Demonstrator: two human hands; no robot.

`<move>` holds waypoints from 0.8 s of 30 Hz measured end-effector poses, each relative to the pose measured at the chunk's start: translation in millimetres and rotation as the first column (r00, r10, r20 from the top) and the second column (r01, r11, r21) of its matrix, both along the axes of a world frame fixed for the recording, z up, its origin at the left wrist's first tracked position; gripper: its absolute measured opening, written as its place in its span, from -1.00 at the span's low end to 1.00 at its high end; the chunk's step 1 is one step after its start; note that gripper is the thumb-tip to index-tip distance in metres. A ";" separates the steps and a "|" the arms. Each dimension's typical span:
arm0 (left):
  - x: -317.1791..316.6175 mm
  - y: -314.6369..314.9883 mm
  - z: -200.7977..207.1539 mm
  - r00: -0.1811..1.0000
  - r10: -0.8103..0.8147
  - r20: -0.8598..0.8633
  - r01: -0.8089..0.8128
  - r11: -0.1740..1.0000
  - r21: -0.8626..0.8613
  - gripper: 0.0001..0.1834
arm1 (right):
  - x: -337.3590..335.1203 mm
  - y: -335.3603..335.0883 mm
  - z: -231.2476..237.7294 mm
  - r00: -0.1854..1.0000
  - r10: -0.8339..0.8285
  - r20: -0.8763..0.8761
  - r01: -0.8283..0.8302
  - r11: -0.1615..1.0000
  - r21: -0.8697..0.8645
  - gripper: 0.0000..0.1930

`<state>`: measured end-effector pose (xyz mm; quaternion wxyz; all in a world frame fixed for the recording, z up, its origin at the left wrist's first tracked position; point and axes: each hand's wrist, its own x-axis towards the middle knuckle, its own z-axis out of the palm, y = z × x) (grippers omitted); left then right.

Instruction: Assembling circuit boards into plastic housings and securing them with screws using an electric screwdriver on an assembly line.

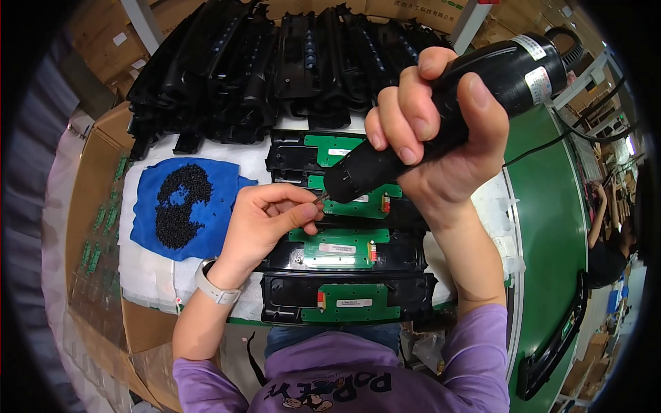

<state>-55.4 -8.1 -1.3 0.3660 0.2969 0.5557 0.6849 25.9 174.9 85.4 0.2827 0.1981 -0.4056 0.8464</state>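
My right hand (454,144) is wrapped round a black electric screwdriver (509,79), tilted with its nose down to the left. At its thin metal bit, the thumb and fingers of my left hand (272,210) are pinched together; whatever they hold is too small to make out. Below both hands lie several long black plastic housings (277,256) in a column, each carrying a green circuit board (313,258) with a white label. Left of them, a blue cloth (148,199) bears a heap of small black screws (180,224).
Stacked black plastic housings (227,76) fill the back of the white-covered work surface (151,275). A cardboard box (93,158) with clear trays stands at the left. On the right runs a green belt (544,206) with another black housing (551,351); a co-worker (609,255) is beyond it.
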 end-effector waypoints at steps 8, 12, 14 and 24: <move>5.2 -1.6 5.8 0.992 -0.021 -0.127 0.004 0.991 -0.135 -0.87 | 3.8 -1.3 -0.4 0.992 -0.076 0.102 0.053 0.976 0.213 -0.69; 3.7 -3.8 24.4 0.970 -0.071 -0.232 0.058 0.996 -0.064 -0.63 | 8.2 11.3 0.2 0.991 -0.014 0.130 0.013 1.000 0.007 -0.71; -8.2 -15.5 33.2 0.820 0.034 -0.572 -0.137 0.981 -0.138 -0.60 | 13.9 25.7 -3.7 0.957 -0.161 0.242 0.101 0.965 0.243 -0.75; -65.4 -100.1 9.6 0.215 -0.324 -0.921 -0.867 0.370 -0.333 -0.71 | 11.0 43.4 -11.2 0.900 -0.344 0.268 0.214 0.884 0.416 -0.79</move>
